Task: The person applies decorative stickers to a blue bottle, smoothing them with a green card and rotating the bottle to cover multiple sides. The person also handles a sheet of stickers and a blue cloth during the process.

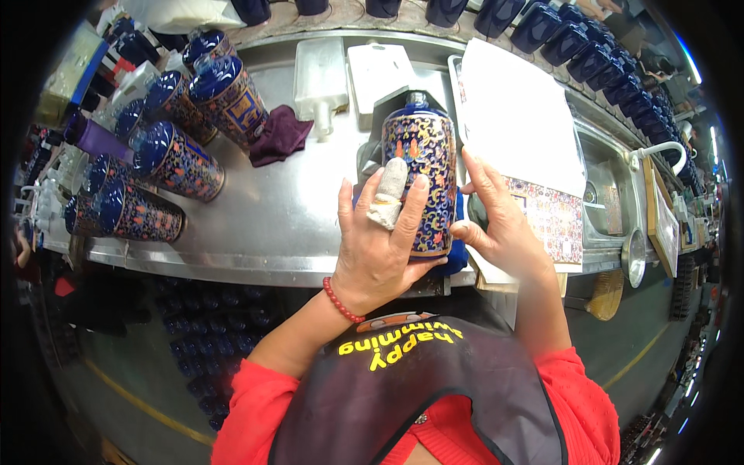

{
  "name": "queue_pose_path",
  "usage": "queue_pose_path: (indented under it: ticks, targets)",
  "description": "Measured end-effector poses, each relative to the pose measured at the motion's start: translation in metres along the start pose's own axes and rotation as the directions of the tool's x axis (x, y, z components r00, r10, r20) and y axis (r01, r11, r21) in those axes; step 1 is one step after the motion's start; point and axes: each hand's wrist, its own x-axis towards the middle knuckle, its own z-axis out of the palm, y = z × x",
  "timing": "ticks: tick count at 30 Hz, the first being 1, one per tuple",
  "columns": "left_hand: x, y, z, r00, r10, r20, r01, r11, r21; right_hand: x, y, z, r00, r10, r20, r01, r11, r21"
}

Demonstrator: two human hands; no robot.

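A dark blue bottle (432,167) with a colourful floral pattern lies in front of me on a dark support, its neck pointing away. Across its left side and front, my left hand (376,240) holds it, fingers spread over the pattern and thumb by the base. One finger of that hand wears a worn greyish wrap (393,182). At the bottle's right side is my right hand (504,221), fingers apart, thumb and fingertips against or close to the edge. Blue cloth (459,252) shows beneath the bottle's near end. Patterned sheets (550,221) lie right of my right hand.
Several finished-looking patterned bottles (182,159) stand at the left, near a purple cloth (280,136). White paper (515,108) covers a tray at the right, before a metal sink (604,174). A clear plastic container (320,81) lies at the back. Plain blue bottles (562,43) line the far side.
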Motion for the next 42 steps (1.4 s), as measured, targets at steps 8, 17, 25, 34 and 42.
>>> queue_pose_path:
  ticks: [8,17,25,34,42]
  targets:
    - [-0.007,-0.022,-0.007,0.992,-0.079,0.102,0.111,0.926,-0.361,0.001,0.009,-0.001,0.998,0.014,-0.056,-0.018,0.997,-0.075]
    - [0.050,-0.041,-0.004,0.996,-0.080,-0.032,0.068,0.959,-0.276,0.028,0.004,0.005,0.994,-0.006,-0.113,0.007,1.000,0.015]
    - [0.048,-0.040,0.000,0.988,-0.143,0.054,0.153,0.924,-0.349,0.030,0.018,0.012,0.995,-0.007,-0.098,0.009,1.000,0.020]
    - [0.048,-0.042,0.004,0.993,-0.115,0.007,0.111,0.941,-0.319,0.029,0.020,0.013,0.994,0.008,-0.110,0.011,0.985,0.172]
    - [0.051,-0.042,0.005,0.996,-0.092,-0.015,0.082,0.947,-0.311,0.021,0.015,0.008,1.000,-0.019,-0.021,0.020,0.996,0.092]
